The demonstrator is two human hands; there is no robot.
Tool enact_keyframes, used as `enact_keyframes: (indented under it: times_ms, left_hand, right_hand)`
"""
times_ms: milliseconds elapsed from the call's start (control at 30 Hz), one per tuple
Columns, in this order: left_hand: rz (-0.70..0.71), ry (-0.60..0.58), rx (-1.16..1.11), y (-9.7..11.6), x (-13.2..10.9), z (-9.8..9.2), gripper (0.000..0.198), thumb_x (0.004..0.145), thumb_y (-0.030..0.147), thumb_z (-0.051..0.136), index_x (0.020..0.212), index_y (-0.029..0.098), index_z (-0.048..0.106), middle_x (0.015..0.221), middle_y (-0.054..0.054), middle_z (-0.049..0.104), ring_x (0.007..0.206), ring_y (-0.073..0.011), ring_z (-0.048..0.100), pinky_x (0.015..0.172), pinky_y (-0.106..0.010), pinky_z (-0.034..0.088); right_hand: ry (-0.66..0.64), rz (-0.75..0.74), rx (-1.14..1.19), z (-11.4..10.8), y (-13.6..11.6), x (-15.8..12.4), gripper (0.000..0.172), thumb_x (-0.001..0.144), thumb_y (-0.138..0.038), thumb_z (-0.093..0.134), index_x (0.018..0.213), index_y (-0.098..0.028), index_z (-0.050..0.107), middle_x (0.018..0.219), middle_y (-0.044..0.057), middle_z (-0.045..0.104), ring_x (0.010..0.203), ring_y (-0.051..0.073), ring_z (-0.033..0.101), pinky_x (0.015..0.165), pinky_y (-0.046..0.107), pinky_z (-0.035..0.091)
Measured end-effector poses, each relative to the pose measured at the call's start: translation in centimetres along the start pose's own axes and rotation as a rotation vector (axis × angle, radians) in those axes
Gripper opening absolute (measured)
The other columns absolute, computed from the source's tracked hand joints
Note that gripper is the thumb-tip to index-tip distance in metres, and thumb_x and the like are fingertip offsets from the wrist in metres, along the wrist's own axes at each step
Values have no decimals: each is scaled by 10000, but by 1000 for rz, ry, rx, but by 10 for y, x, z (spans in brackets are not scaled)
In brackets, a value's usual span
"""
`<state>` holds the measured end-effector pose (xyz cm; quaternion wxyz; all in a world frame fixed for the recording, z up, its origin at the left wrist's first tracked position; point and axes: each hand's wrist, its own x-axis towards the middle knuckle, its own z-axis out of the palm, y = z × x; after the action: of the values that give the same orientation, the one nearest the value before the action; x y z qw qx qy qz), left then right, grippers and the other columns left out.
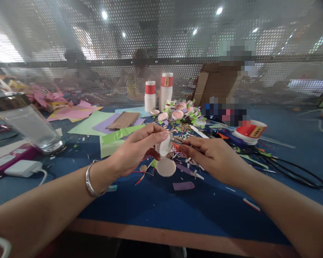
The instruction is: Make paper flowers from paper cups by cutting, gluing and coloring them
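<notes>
Where the hands meet: near the middle of a blue table (156,211), two bare hands close together, almost fingertip to fingertip.
Left hand (136,150): thumb and fingers pinched on one small white paper piece (164,146), held just above the tabletop; one silver bracelet (90,179) on the wrist.
Right hand (215,157): fingers curled tight around one thin tool (177,143), its red-tinged tip touching the paper piece; what kind of tool cannot be told.
Below the hands: one round pale disc (165,167) lying flat, one purple scrap (183,185) just nearer, loose paper snippets all about.
Far middle: two stacks of red-banded cups (166,89), upright, side by side; at least five paper flowers (177,114) clustered to their right.
Right: one more cup (249,132) tipped on its side, black cables (290,168) trailing beyond it.
Left: one clear glass (29,125), one pink phone (10,157), one white charger (23,168).
Far left: coloured paper sheets (91,122) and one piece of brown cardboard (123,120).
</notes>
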<state>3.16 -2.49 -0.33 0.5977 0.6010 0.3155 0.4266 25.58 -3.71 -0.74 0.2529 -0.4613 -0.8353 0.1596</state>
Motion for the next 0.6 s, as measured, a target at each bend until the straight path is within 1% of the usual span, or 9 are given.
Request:
enact_keyframes:
  times_ms: [167, 300, 433, 600]
  left_hand:
    - [7, 4, 14, 1, 1, 0, 180, 899, 349, 658, 942, 180, 615, 811, 1, 617, 705, -117, 589, 614, -233, 497]
    - [20, 1, 8, 3, 0, 0, 180, 888, 343, 660, 936, 175, 620, 803, -5, 624, 700, -120, 587, 617, -235, 488]
    - [6, 12, -22, 5, -1, 2, 185, 876, 346, 659, 923, 170, 625, 785, -8, 623, 688, -122, 587, 591, -228, 481]
    - [-37, 27, -47, 6, 0, 1, 182, 883, 348, 647, 874, 171, 606, 728, 6, 603, 627, -105, 580, 521, -199, 459]
  right_hand:
    - [1, 2, 12, -1, -1, -1, 472, 1024, -564, 408, 865, -204, 668, 693, 11, 625, 601, 153, 533, 577, 294, 345]
    - [15, -3, 35, -3, -4, -1, 455, 1018, -554, 425, 851, -221, 686, 705, 20, 637, 625, 169, 549, 582, 298, 376]
    - [4, 4, 23, -4, -6, 0, 455, 1012, -550, 439, 813, -224, 686, 699, 25, 633, 624, 172, 546, 578, 300, 387]
    - [13, 11, 7, -3, -5, -1, 451, 1015, -564, 435, 838, -216, 663, 732, 21, 645, 636, 164, 555, 598, 301, 381]
